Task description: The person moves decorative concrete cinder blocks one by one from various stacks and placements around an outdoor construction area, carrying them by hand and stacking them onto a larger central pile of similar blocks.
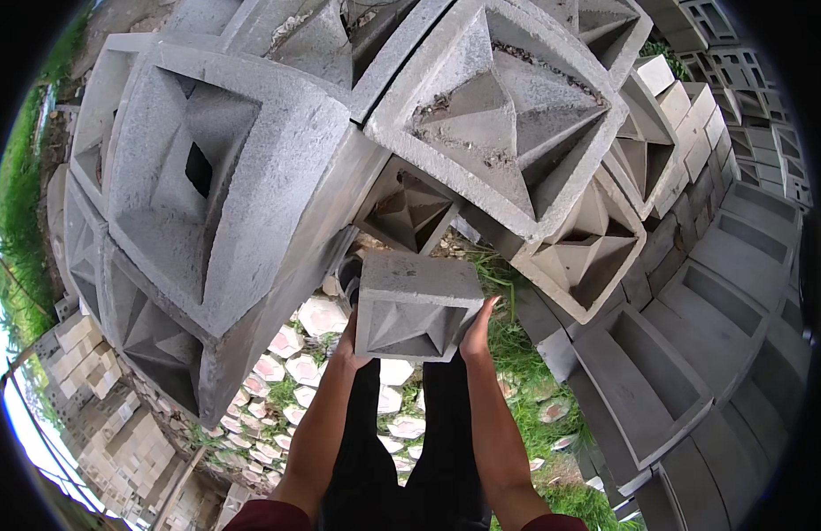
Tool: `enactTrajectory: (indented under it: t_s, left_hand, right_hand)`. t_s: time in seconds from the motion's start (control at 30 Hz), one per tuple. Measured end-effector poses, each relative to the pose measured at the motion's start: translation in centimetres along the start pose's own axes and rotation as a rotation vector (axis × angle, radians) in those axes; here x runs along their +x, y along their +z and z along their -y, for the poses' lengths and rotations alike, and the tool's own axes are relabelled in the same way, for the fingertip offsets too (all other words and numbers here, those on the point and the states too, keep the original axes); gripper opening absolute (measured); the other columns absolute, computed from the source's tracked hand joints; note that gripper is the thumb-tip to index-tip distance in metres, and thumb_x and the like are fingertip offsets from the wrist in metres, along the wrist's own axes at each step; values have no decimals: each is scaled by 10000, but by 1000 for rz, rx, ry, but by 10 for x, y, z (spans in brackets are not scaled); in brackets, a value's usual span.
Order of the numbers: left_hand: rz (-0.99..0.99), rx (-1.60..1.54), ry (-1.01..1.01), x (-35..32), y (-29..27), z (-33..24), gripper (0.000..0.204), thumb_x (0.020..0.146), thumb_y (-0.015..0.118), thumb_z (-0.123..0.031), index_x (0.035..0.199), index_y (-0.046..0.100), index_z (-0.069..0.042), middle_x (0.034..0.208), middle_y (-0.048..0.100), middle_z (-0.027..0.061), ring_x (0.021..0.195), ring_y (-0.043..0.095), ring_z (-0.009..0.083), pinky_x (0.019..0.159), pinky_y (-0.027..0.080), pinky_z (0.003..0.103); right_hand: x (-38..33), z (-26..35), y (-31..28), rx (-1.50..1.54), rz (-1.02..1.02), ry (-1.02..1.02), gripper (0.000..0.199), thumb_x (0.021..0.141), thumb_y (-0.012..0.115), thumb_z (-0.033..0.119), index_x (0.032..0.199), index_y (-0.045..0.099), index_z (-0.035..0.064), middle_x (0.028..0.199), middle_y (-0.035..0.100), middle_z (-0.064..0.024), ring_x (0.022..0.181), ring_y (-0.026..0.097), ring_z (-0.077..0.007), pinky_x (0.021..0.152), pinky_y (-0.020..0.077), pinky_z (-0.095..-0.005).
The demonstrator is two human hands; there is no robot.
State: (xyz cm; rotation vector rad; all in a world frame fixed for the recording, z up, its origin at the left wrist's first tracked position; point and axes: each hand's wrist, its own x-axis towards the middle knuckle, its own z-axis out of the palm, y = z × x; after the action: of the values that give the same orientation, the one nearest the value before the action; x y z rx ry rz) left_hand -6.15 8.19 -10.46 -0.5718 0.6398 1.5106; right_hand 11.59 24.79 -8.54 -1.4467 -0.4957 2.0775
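Between both hands I hold a grey concrete block (419,274) out in front of my legs. The side turned toward me has a recess with slanting, pyramid-like facets. My left hand (348,345) presses against its left side, fingers mostly hidden behind the block. Against the right side lies my right hand (477,331), its thumb up along the edge. Just beyond the held block, a similar faceted block (406,205) sits low in a gap between larger ones.
Large faceted concrete blocks (317,115) are stacked at left and ahead; another (596,106) juts out at right. Rows of hollow grey blocks (640,354) line the right side. Underfoot are pale hexagonal pavers (322,316) with grass (552,460) between and beside them.
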Motion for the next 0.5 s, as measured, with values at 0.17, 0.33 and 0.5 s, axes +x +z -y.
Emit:
enactTrajectory:
  t_s: [0.17, 0.33, 0.5]
  left_hand:
    - [-271, 23, -129, 19, -15, -25, 395, 940, 454, -342, 1209, 523, -61, 1180, 573, 113, 1085, 550, 278, 913, 472, 442]
    - [-205, -68, -175, 53, -37, -44, 394, 930, 460, -334, 1199, 526, -55, 1227, 553, 131, 1134, 522, 303, 948, 449, 482]
    - [-244, -119, -216, 64, -32, -52, 421, 921, 449, -378, 1192, 542, -69, 1239, 548, 142, 1161, 503, 317, 969, 427, 496]
  right_hand:
    - [3, -58, -9, -297, -91, -55, 690, 891, 464, 462, 1351, 299, -25, 1334, 386, -119, 1228, 356, -205, 1042, 247, -330]
    - [39, -32, 26, -537, 116, -132, 511, 821, 670, 226, 1217, 474, -31, 1083, 609, -90, 995, 550, -163, 905, 416, -311]
    - [67, -47, -4, -619, 203, -138, 639, 726, 672, 148, 1266, 398, -55, 1157, 556, -151, 1077, 514, -226, 951, 386, -329]
